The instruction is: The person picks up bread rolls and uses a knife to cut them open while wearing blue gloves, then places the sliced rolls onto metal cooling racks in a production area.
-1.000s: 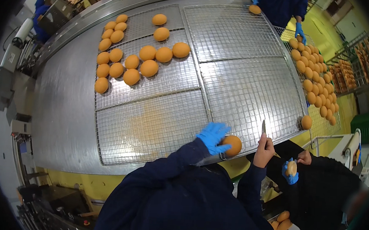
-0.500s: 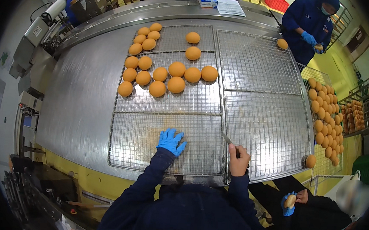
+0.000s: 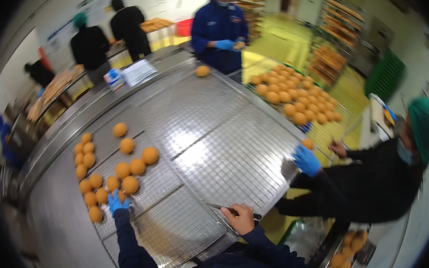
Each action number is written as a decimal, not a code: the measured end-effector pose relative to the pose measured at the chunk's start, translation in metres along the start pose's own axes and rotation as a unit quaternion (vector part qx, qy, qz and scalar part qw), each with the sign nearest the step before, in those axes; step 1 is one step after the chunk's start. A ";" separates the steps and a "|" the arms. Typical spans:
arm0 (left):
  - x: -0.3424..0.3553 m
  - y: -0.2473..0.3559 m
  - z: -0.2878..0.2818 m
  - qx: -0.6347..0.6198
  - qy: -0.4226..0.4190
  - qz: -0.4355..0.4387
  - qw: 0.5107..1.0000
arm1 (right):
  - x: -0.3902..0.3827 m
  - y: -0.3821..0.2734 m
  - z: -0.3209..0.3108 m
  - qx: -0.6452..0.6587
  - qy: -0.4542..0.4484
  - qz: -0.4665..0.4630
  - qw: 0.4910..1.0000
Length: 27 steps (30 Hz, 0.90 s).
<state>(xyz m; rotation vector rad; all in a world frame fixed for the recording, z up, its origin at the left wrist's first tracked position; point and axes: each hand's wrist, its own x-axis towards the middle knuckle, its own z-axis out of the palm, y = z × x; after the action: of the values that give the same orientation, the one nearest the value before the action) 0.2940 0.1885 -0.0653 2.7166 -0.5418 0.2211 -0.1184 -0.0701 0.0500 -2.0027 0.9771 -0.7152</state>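
Note:
My left hand [image 3: 116,203], in a blue glove, has its fingers and thumb around a round golden-brown bun [image 3: 122,196] at the near side of a group of buns. That bun still sits among the others on the wire rack [image 3: 161,214]. My bare right hand [image 3: 240,219] is wrapped around a knife [image 3: 215,206]; its thin blade points left over the racks and the dark handle end sticks out to the right. Several more buns [image 3: 130,185] lie just beyond my left hand, and a double row of them [image 3: 89,198] runs along the rack's left side.
At right, a person's blue-gloved hand [image 3: 306,160] reaches to a bun [image 3: 307,143] at the table edge. Another person [image 3: 219,32] stands at the far end, holding a bun. Many buns [image 3: 297,92] fill a rack beyond the table. A box [image 3: 114,78] and paper [image 3: 139,72] lie on the far ledge.
My view has turned to the right. My left hand has gone from the bare rack to a bun; my right hand still holds the knife. The person at right now reaches to the edge bun.

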 end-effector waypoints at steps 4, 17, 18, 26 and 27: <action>0.011 0.007 0.011 0.018 -0.003 0.000 1.000 | -0.033 0.010 -0.013 0.034 0.066 0.039 0.996; 0.058 0.061 0.026 0.000 -0.039 0.075 0.996 | -0.119 -0.010 -0.017 -0.022 0.120 0.106 0.987; 0.062 0.057 0.033 -0.025 -0.060 0.095 0.993 | -0.122 -0.012 -0.016 -0.012 0.127 0.111 0.986; -0.005 0.107 0.038 0.056 -0.041 0.108 0.992 | -0.175 0.000 -0.027 -0.059 0.204 0.169 0.962; -0.032 0.111 0.034 0.031 -0.025 0.139 0.989 | -0.179 -0.006 -0.027 -0.060 0.213 0.172 0.960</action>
<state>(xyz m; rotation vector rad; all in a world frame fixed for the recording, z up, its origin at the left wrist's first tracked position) 0.2238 0.0904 -0.0686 2.7048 -0.9443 0.2455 -0.2342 0.0688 0.0436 -1.7422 1.6096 -0.9264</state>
